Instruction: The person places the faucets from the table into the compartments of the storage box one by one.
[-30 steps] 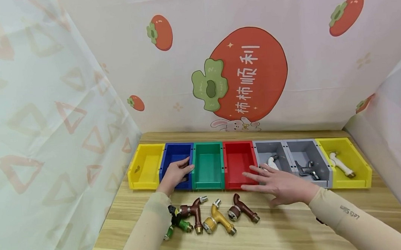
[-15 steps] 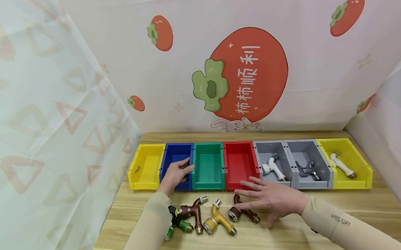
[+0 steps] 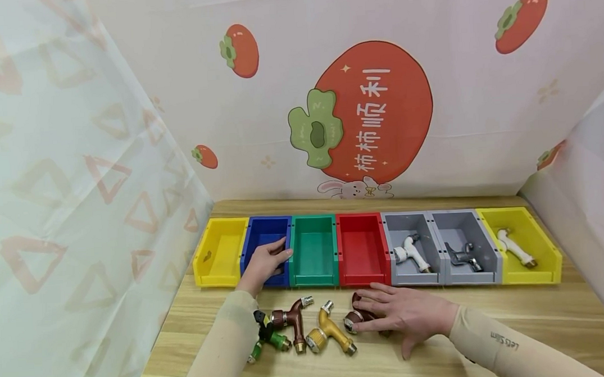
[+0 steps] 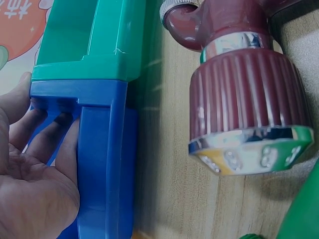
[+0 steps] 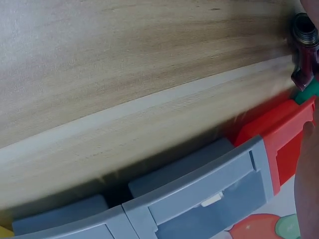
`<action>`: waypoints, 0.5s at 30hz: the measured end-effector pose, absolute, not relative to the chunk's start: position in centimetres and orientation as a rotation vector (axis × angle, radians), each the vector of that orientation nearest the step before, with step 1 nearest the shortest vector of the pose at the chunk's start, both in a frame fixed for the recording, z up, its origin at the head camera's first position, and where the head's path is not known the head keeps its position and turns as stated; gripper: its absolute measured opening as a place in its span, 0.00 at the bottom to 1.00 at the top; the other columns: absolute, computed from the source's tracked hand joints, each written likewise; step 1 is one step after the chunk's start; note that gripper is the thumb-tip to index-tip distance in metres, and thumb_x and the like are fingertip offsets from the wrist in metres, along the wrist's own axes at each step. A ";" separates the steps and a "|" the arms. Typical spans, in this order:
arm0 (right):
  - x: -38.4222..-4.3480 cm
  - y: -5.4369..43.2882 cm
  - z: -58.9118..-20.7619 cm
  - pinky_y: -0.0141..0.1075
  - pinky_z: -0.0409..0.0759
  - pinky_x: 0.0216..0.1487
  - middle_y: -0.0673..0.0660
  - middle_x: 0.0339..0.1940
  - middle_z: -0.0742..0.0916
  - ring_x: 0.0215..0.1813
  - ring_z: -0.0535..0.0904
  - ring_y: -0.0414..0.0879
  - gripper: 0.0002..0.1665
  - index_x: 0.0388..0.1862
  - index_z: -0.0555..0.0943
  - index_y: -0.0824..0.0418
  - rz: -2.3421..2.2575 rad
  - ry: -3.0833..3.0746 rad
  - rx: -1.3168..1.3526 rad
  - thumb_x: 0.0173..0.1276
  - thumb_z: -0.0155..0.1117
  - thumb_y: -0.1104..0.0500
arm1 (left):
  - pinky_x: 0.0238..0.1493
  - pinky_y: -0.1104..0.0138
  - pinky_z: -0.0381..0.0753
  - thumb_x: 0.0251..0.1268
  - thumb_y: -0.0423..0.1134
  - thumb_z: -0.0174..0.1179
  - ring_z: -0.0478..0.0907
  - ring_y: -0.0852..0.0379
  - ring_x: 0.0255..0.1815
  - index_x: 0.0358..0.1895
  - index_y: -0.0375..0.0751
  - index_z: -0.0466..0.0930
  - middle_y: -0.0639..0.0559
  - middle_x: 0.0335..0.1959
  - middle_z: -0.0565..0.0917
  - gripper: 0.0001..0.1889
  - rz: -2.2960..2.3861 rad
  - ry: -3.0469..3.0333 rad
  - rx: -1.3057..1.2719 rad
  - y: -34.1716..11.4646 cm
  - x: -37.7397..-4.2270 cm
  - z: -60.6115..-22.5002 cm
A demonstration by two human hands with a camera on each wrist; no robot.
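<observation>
My left hand (image 3: 266,263) holds the side wall of the blue bin (image 3: 268,225), fingers inside it and thumb over the edge beside the green bin (image 3: 316,275). My right hand (image 3: 406,313), fingers spread and fairly straight, is over the rightmost maroon faucet (image 3: 355,320) and hides much of it. In the right wrist view, the threaded end of that faucet (image 5: 305,32) shows at the upper right edge. A yellow faucet (image 3: 330,328), another maroon faucet (image 3: 295,324) and green faucet parts with a black top (image 3: 278,340) lie to its left, partly behind my left sleeve.
Further bins stand in the row: yellow (image 3: 220,281), red (image 3: 365,278), two grey ones and a yellow one (image 3: 533,278) at right. White faucets (image 3: 413,254) (image 3: 514,248) and a dark metal faucet (image 3: 464,257) lie in the right-hand bins. A patterned wall cloth stands behind.
My right hand has moved down and left from the red and grey bins onto the rightmost maroon faucet, uncovering the white faucet. My left hand stays at the blue bin.
</observation>
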State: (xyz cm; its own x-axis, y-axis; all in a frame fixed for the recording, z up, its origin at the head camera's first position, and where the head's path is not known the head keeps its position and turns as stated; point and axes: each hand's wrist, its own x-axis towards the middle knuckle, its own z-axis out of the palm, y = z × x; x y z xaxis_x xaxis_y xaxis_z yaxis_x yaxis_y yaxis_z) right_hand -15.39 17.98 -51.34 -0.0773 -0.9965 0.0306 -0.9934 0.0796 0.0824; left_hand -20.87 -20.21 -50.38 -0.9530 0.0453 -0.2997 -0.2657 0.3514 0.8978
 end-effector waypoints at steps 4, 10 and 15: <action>-15.4 17.9 -51.6 0.55 0.69 0.74 0.59 0.80 0.68 0.78 0.64 0.62 0.70 0.84 0.57 0.41 -0.039 -2.256 2.075 0.45 0.72 0.21 | 0.63 0.46 0.80 0.74 0.48 0.63 0.72 0.43 0.73 0.79 0.57 0.64 0.46 0.78 0.67 0.32 1.632 2.347 -0.205 -20.2 -20.9 -50.3; -15.4 17.5 -51.8 0.56 0.69 0.74 0.57 0.80 0.68 0.78 0.64 0.62 0.67 0.84 0.58 0.41 -0.033 -2.254 2.088 0.49 0.75 0.25 | 0.63 0.46 0.79 0.74 0.49 0.63 0.72 0.43 0.72 0.79 0.56 0.64 0.45 0.78 0.67 0.33 1.643 2.336 -0.197 -20.1 -20.9 -50.2; -15.5 17.0 -51.6 0.57 0.69 0.74 0.56 0.80 0.69 0.78 0.65 0.62 0.62 0.84 0.58 0.40 -0.017 -2.316 2.096 0.54 0.79 0.36 | 0.64 0.46 0.79 0.74 0.48 0.63 0.72 0.43 0.72 0.79 0.55 0.64 0.45 0.78 0.67 0.33 1.656 2.325 -0.200 -20.1 -20.8 -50.2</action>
State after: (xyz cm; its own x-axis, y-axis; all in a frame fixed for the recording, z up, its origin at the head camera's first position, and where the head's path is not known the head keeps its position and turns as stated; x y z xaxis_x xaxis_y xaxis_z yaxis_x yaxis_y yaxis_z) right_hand -15.46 17.04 -51.62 -0.0994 -0.9950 0.0065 -0.9948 0.0995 0.0201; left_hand -20.81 -20.10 -50.16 -0.9515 0.0484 -0.3039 -0.2714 0.3334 0.9029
